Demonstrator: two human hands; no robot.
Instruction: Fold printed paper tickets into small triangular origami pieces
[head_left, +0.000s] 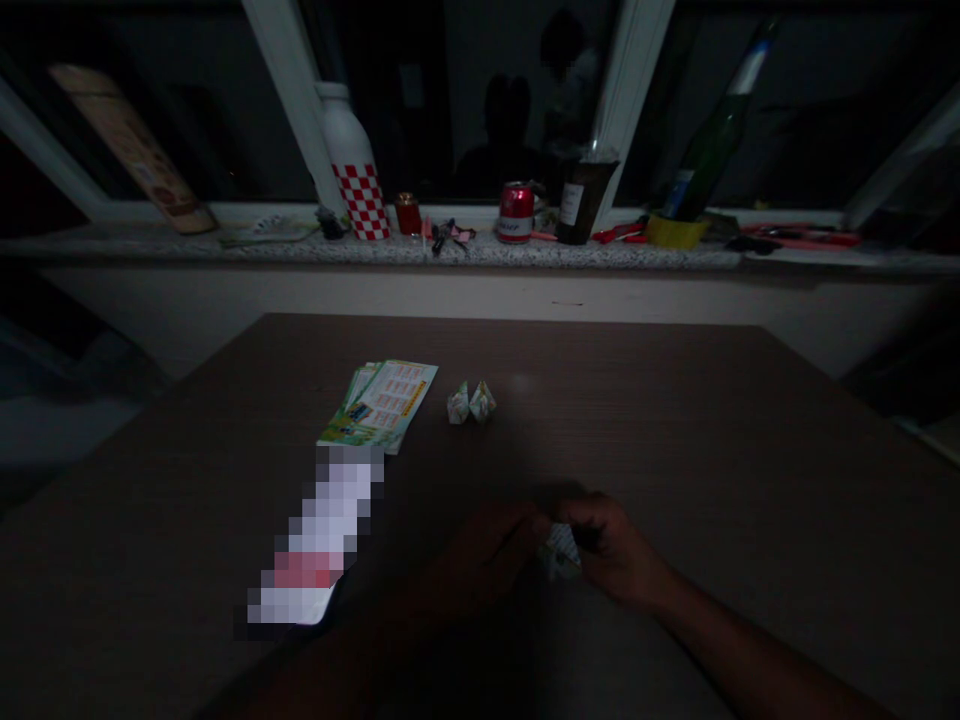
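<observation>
Low over the near part of the table, my right hand point(611, 550) pinches a small piece of folded printed paper point(562, 552) between thumb and fingers. My left hand point(499, 550) meets it from the left, its fingertips closed at the paper's upper left edge. Both hands hide part of the paper, and the light is dim. Farther back stand two small folded paper shapes point(471, 402), side by side. To their left lies a stack of printed leaflets point(382, 405), green, white and yellow.
A phone point(311, 545) with a blurred screen lies left of my hands on the brown table point(720, 430). Along the windowsill point(442, 250) are a checkered white bottle point(356, 170), a red can point(516, 213), a dark cup point(581, 200), a green bottle point(709, 150) and a tan bottle point(135, 150).
</observation>
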